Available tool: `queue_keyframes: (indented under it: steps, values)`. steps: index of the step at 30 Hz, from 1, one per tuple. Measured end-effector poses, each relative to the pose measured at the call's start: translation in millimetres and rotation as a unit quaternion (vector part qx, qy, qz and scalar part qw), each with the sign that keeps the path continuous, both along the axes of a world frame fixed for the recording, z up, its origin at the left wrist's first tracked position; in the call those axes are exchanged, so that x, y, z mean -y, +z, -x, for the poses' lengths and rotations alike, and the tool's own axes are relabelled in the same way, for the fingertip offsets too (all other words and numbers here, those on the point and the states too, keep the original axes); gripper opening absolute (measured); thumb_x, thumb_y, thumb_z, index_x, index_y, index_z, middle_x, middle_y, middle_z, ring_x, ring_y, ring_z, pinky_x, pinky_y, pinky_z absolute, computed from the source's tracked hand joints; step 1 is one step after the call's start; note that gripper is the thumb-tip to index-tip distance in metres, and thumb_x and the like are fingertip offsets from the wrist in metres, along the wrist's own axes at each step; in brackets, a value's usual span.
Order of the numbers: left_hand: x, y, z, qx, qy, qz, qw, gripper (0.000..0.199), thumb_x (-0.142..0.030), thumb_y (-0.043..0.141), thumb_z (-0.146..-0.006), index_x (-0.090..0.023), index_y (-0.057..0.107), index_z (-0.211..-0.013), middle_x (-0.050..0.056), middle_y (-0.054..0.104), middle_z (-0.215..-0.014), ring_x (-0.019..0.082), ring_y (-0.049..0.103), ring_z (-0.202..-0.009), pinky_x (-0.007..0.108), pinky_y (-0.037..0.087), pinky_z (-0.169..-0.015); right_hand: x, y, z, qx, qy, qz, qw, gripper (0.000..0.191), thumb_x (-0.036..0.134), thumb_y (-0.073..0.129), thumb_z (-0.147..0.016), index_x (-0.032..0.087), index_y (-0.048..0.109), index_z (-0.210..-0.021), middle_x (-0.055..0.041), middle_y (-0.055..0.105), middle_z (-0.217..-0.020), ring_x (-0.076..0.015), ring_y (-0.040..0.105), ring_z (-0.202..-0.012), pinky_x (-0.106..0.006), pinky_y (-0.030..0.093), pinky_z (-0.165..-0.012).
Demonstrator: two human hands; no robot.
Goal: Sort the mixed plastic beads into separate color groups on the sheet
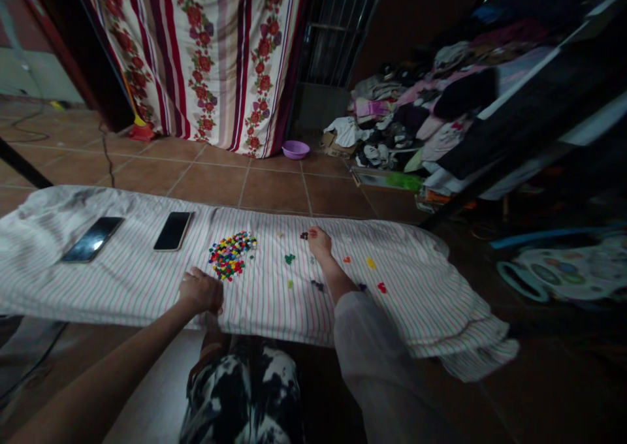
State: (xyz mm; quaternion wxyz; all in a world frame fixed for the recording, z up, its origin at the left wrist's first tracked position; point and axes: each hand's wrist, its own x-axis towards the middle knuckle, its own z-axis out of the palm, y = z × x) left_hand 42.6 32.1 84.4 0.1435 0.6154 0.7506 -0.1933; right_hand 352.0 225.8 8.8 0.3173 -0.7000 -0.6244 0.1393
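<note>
In the head view, has the right grip [320,243] bunched at dark brown pieces [304,236]; cannot tell whether pinching any. Shows green pieces [290,259] nearer, to its left. Has the left grip [200,290] blurred, contents hidden, just beside the multicoloured bead-like heap [230,256], on striped cloth [264,307].

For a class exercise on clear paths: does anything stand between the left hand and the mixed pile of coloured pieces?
Nothing visible does: the left hand is close beside the mixed pile, no object between them. The nearer phone lies left of the pile, outside that path.
</note>
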Motion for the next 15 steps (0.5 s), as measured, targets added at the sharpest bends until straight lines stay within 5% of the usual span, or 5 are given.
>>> queue_keyframes:
  steps: [8,15]
  values:
    - [3.9,11.8,-3.2,-0.001,0.015,0.008,1.000,0.092,-0.046,0.076,-0.052,-0.004,0.052,-0.130,0.035,0.038,-0.139,0.047,0.042,-0.125,0.044,0.044,-0.085,24.9,15.8,6.2,-0.009,-0.009,-0.008,1.000,0.026,0.016,0.047,-0.083,0.020,0.068,-0.096,-0.0064,0.071,-0.096,-0.0184,0.064,-0.088,-0.028,0.047,-0.081]
    - [7.5,15.7,-4.0,-0.005,0.016,0.015,1.000,0.103,-0.050,0.074,-0.054,0.002,0.042,-0.137,0.037,0.026,-0.145,0.046,0.037,-0.129,0.044,0.043,-0.089,71.5,22.2,85.0,-0.060,0.144,-0.040,0.987,0.026,0.018,0.047,-0.083,0.023,0.069,-0.096,-0.0031,0.069,-0.096,-0.0163,0.063,-0.087,-0.027,0.048,-0.081]
